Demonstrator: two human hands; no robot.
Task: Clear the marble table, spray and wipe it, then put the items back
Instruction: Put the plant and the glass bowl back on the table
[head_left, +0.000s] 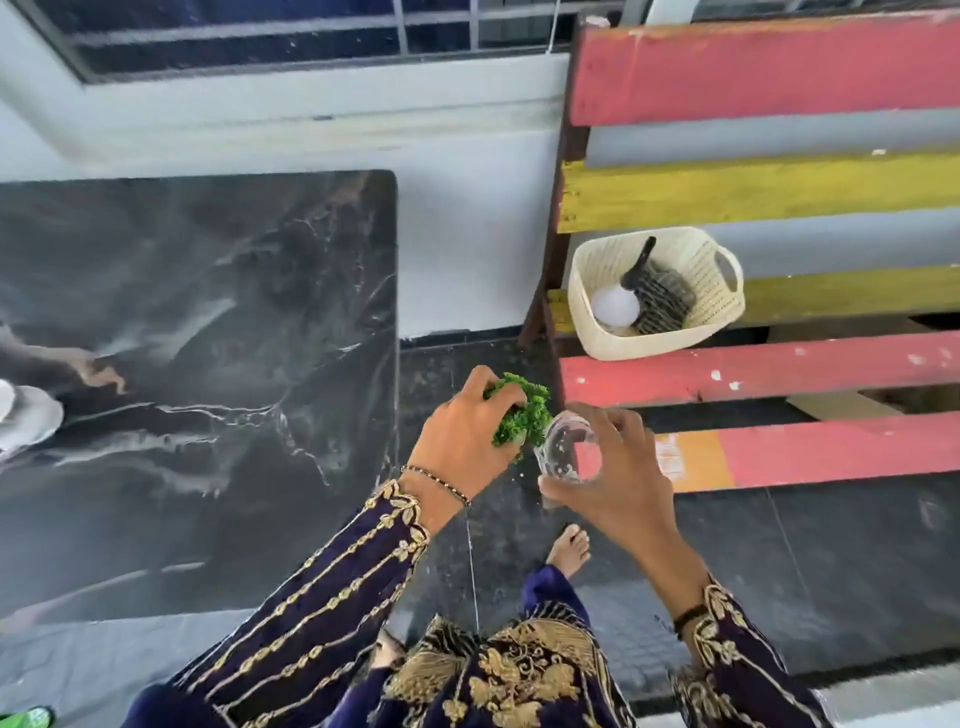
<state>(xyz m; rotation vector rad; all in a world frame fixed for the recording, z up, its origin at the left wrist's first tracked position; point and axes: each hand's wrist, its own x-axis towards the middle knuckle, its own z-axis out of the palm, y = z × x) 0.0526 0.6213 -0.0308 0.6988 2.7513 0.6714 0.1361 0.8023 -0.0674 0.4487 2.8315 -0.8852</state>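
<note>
While tilted, glass (566, 449) (greenery (522, 415) alongside)

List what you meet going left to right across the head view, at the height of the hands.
White cloth at the left edge → marble table → left hand → green plant sprig → clear glass → right hand → painted wooden bench.

So from my feed I count one marble desk (197, 364) on the left, one cream basket (657, 291) at right center, one green plant clump (524, 415), one clear glass (563, 449), two hands, and one bare foot (570, 548) lower middle.
</note>
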